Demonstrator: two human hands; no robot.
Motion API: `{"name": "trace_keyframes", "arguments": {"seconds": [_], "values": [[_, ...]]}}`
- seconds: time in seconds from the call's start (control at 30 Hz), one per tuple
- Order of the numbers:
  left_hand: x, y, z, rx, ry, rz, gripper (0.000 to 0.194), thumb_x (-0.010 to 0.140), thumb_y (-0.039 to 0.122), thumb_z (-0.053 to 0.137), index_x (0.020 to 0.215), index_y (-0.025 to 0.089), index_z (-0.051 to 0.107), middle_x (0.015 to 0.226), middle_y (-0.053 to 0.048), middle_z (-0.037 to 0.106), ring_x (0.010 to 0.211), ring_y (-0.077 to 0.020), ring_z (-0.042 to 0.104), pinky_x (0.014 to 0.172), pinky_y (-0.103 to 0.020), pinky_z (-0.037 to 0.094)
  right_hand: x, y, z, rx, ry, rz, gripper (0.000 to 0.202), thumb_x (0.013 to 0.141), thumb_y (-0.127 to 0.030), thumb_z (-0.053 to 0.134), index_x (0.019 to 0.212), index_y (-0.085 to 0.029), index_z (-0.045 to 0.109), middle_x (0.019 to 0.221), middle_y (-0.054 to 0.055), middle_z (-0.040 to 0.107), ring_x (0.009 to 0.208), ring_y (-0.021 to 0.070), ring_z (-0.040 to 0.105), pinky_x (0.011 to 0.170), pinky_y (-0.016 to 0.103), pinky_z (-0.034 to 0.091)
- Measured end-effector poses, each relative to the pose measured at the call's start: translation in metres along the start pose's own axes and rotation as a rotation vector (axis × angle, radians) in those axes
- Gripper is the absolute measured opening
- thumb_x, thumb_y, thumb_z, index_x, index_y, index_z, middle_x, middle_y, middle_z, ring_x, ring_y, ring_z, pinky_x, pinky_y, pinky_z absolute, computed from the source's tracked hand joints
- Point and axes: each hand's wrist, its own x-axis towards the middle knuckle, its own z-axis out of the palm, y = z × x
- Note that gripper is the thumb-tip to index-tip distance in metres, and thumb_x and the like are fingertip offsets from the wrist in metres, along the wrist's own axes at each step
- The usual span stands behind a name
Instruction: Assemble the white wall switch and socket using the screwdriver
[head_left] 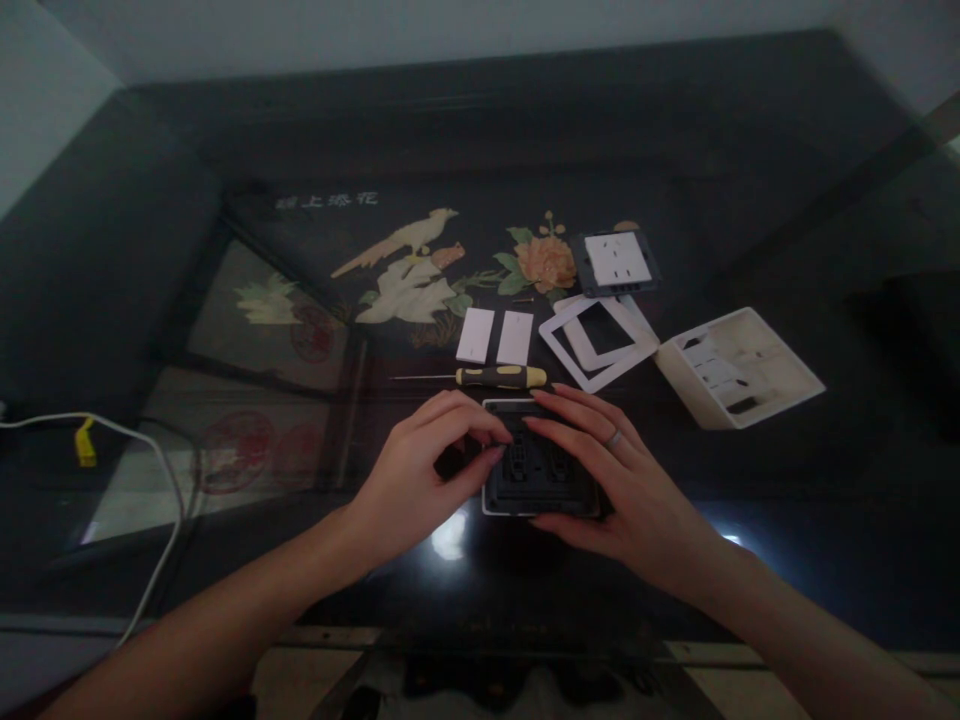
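Pinching narrowly, left grip (507,446) touches black plate (536,488) right grip (637,490) spans.

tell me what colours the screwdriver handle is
The screwdriver handle is black and yellow; head view.

Open tabletop (341,450) between left hand (420,462) and cable (180,508), screwdriver (495,377) (crosswise) blocking ahead, white box (694,388) rightward

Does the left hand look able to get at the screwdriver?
Probably yes: the screwdriver lies just beyond the left hand with nothing on top, though that hand is occupied at the dark panel.
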Motion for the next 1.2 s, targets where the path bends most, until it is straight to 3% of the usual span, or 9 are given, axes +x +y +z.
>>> {"name": "trace_keyframes", "arguments": {"seconds": [0.3, 0.5, 0.57, 0.63, 0.7, 0.93, 1.07, 1.2], "values": [[0.002, 0.002, 0.001, -0.025, 0.0, -0.029, 0.012, 0.086, 0.009, 0.059, 0.091, 0.017, 0.067, 0.083, -0.001, 0.062, 0.075, -0.0128, 0.06, 0.068, -0.022, 0.051, -0.001, 0.001, 0.0, 0.004, -0.006, -0.002, 0.066, 0.085, -0.047, 0.066, 0.142, -0.022, 0.043, 0.147, 0.015, 0.048, 0.141, 0.0333, 0.037, 0.109, 0.059, 0.043], [0.017, -0.007, -0.019, 0.201, 0.105, 0.107, 0.014, 0.093, 0.01, 0.053, 0.098, 0.017, 0.064, 0.091, -0.003, 0.066, 0.085, -0.0151, 0.063, 0.078, -0.025, 0.051, -0.002, 0.004, -0.003, -0.036, -0.003, -0.027, 0.076, 0.08, -0.06, 0.066, 0.14, -0.02, 0.043, 0.151, 0.017, 0.04, 0.143, 0.0346, 0.03, 0.11, 0.058, 0.041], [0.027, -0.013, -0.027, 0.408, 0.033, 0.252, 0.017, 0.095, 0.012, 0.051, 0.106, 0.017, 0.063, 0.098, -0.005, 0.068, 0.092, -0.018, 0.063, 0.083, -0.03, 0.05, -0.003, 0.004, -0.004, -0.045, -0.006, -0.022, 0.075, 0.08, -0.058, 0.068, 0.14, -0.021, 0.042, 0.151, 0.017, 0.039, 0.141, 0.035, 0.031, 0.109, 0.059, 0.042], [0.038, -0.017, -0.031, 0.614, -0.11, 0.42, 0.023, 0.096, 0.013, 0.051, 0.117, 0.018, 0.061, 0.104, -0.007, 0.068, 0.096, -0.0217, 0.063, 0.085, -0.035, 0.049, -0.004, 0.003, -0.005, -0.051, -0.019, 0.0, 0.075, 0.079, -0.052, 0.071, 0.141, -0.023, 0.039, 0.15, 0.016, 0.039, 0.138, 0.0344, 0.035, 0.108, 0.058, 0.044], [0.048, -0.019, -0.031, 0.718, -0.206, 0.495, 0.027, 0.097, 0.015, 0.052, 0.123, 0.018, 0.058, 0.109, -0.008, 0.068, 0.1, -0.0236, 0.063, 0.086, -0.037, 0.049, -0.005, 0.002, -0.006, -0.054, -0.033, 0.029, 0.077, 0.078, -0.044, 0.075, 0.142, -0.025, 0.037, 0.148, 0.015, 0.04, 0.135, 0.0337, 0.038, 0.107, 0.058, 0.045], [0.061, -0.026, -0.011, 0.816, -0.29, 0.452, 0.026, 0.096, 0.017, 0.055, 0.122, 0.018, 0.058, 0.106, -0.008, 0.07, 0.096, -0.0222, 0.066, 0.083, -0.034, 0.051, -0.006, 0.0, -0.008, -0.061, -0.048, 0.043, 0.079, 0.075, -0.031, 0.079, 0.142, -0.025, 0.036, 0.145, 0.013, 0.042, 0.133, 0.033, 0.039, 0.108, 0.058, 0.044], [0.054, -0.021, -0.02, 0.838, -0.204, 0.419, 0.03, 0.097, 0.016, 0.051, 0.127, 0.015, 0.056, 0.105, -0.01, 0.069, 0.095, -0.0222, 0.066, 0.081, -0.033, 0.055, -0.007, -0.001, -0.008, -0.074, -0.032, 0.041, 0.078, 0.076, -0.031, 0.078, 0.142, -0.025, 0.037, 0.146, 0.013, 0.042, 0.134, 0.0332, 0.038, 0.108, 0.058, 0.044], [0.042, -0.006, -0.051, 0.509, 0.094, 0.324, 0.053, 0.09, 0.016, 0.064, 0.14, 0.027, 0.049, 0.111, -0.005, 0.067, 0.095, -0.0194, 0.066, 0.086, -0.034, 0.058, -0.009, -0.002, -0.007, -0.088, -0.045, 0.054, 0.077, 0.076, -0.032, 0.077, 0.142, -0.025, 0.037, 0.148, 0.013, 0.041, 0.135, 0.0339, 0.038, 0.107, 0.058, 0.045]]}}
